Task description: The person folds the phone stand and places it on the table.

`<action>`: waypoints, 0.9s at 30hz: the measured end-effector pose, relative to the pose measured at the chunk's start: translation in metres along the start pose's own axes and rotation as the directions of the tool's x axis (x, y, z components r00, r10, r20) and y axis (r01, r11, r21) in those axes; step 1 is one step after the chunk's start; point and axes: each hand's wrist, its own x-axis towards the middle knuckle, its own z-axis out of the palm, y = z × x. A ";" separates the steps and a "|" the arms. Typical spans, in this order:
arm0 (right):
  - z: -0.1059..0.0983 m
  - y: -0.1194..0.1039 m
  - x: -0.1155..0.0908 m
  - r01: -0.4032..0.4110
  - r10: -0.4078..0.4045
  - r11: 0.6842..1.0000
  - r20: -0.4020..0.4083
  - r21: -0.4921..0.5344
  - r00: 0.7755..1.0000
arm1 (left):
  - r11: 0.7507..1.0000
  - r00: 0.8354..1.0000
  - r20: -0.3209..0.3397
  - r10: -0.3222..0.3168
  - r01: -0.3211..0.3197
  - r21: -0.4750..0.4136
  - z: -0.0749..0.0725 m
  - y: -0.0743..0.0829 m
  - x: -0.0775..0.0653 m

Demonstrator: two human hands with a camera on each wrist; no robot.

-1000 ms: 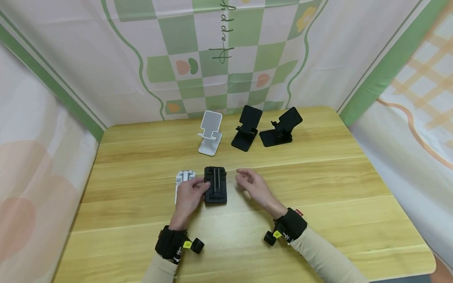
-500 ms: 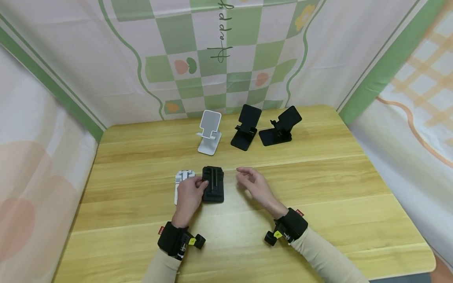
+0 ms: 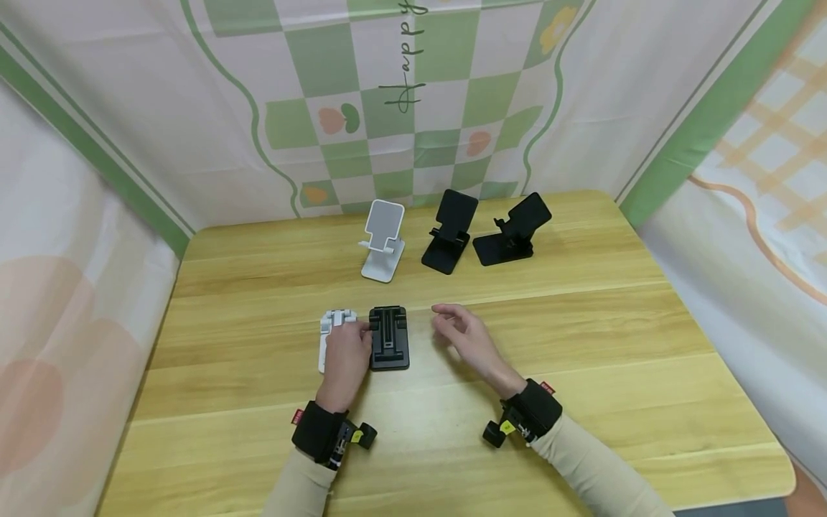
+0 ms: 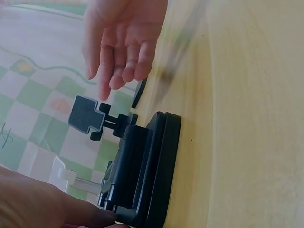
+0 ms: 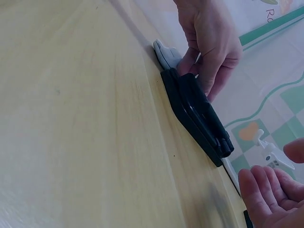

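In the head view a folded black phone stand [image 3: 390,355] lies flat on the table, hinge parts facing up. My left hand [image 3: 347,362] is at its left edge, fingers bent down beside it, the thumb off its top. The left wrist view shows those fingertips [image 4: 102,216] right at the edge of the stand [image 4: 159,175]. A folded white phone stand [image 3: 323,353] lies just left, partly hidden under the left hand. My right hand [image 3: 466,337] rests right of the black stand with loosely bent fingers and nothing in it.
Along the back of the wooden table [image 3: 581,431] stand an unfolded white phone stand [image 3: 384,240] and two unfolded black ones, one in the middle [image 3: 452,226] and one further right [image 3: 517,233]. A patterned curtain [image 3: 323,64] hangs behind the table.
The folded black stand has shifted slightly left, closer to the white one, and now lies flat. My left thumb has come off its top. The right hand has stayed in place.
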 end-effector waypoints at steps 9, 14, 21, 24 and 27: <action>0.001 -0.002 0.003 0.004 -0.004 1.000 -0.002 -0.013 1.000 | 1.000 1.000 0.011 -0.017 0.017 -0.016 -0.001 -0.003 0.003; 0.001 -0.002 0.004 0.000 0.000 1.000 0.005 -0.003 1.000 | 0.999 0.999 0.016 -0.028 0.028 -0.026 -0.001 -0.004 0.003; -0.001 0.000 0.013 0.002 -0.002 1.000 -0.012 -0.004 1.000 | 1.000 1.000 0.020 -0.015 0.015 -0.024 0.000 -0.005 0.002; -0.004 0.001 0.020 0.015 -0.016 1.000 -0.032 -0.011 0.999 | 1.000 1.000 0.017 0.014 -0.014 -0.028 0.000 -0.006 0.001; -0.007 0.001 0.029 0.028 -0.028 1.000 -0.047 0.000 0.999 | 0.998 0.998 0.002 0.055 -0.055 -0.031 0.000 -0.007 -0.001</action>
